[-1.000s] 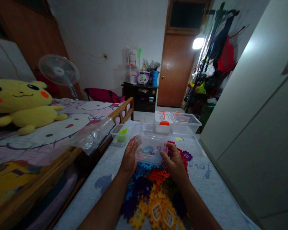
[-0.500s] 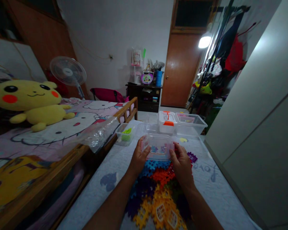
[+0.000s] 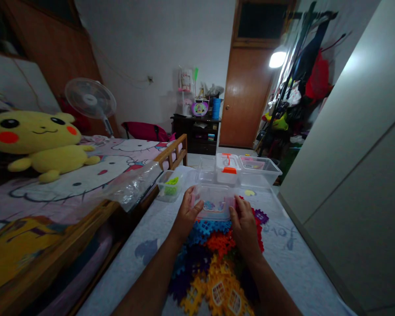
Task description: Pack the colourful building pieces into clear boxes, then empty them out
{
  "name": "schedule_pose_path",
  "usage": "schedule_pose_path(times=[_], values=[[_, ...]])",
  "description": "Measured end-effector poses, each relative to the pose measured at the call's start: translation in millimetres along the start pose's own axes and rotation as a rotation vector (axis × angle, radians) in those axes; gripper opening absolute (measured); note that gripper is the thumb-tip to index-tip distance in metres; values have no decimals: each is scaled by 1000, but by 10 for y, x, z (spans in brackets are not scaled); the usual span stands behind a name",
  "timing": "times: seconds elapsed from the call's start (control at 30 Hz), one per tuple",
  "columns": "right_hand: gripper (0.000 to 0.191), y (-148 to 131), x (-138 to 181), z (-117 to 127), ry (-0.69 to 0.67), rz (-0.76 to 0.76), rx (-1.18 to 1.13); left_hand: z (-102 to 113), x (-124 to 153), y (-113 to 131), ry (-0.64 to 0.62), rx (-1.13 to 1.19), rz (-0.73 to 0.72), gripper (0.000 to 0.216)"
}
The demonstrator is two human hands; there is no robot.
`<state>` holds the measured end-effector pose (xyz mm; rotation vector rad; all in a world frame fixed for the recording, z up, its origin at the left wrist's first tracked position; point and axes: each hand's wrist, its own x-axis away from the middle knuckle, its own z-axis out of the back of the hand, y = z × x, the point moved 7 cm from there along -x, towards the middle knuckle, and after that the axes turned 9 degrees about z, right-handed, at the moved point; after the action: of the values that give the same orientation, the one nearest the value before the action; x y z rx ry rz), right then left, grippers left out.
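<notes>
A clear plastic box (image 3: 213,197) with pinkish ends is held between my two hands above the cloth-covered surface. My left hand (image 3: 187,213) grips its left end, thumb on the near side. On the right end, my right hand (image 3: 244,221) grips in the same way. Blurred bluish and purple shapes show through the plastic; whether they lie inside or behind it I cannot tell. Below and nearer to me spreads a heap of toothed plastic building pieces, with blue (image 3: 204,232), orange-red (image 3: 220,242), dark purple and yellow-orange (image 3: 228,287) ones. Some carry white window frames.
Farther back stand a white lidded box with orange clips (image 3: 228,169) and an open clear bin (image 3: 261,169). To the left, a clear tub (image 3: 168,186) holds lime-green pieces. A wooden bed rail (image 3: 171,153) borders the left side; a pale cabinet (image 3: 349,175) stands on the right.
The whole view has shifted slightly, so things appear a little farther left. Both hands keep hold of the clear box, which stays in nearly the same place.
</notes>
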<state>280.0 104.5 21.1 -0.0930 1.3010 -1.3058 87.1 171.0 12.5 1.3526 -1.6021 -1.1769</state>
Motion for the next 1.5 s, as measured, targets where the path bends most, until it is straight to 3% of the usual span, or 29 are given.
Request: schedule_pose_path(times=[0.17, 0.37, 0.57, 0.7, 0.8, 1.07, 1.3, 1.5], values=[[47, 160, -29, 6, -12, -230, -375, -19, -10, -89, -151, 215, 271, 67], [46, 255, -40, 63, 3, -331, -453, 64, -104, -155, -95, 298, 273, 49], [47, 281, -128, -129, -190, -111, -237, 255, -205, -277, 131, 381, 348, 24], [64, -39, -400, -351, -297, 210, 70, 338, -272, -309, 274, 382, 412, 30], [62, -285, -562, -614, -421, 375, 205, 349, -337, -315, 325, 391, 399, 34], [48, -382, -617, -1170, -486, 428, 369, 249, -495, -431, 312, 427, 327, 38], [37, -374, -808, -1254, -481, 387, 340, 332, -652, -434, 244, 385, 265, 59], [37, -340, -1221, -1303, -416, 395, 286, 631, -658, -335, 364, -30, 33, 65]])
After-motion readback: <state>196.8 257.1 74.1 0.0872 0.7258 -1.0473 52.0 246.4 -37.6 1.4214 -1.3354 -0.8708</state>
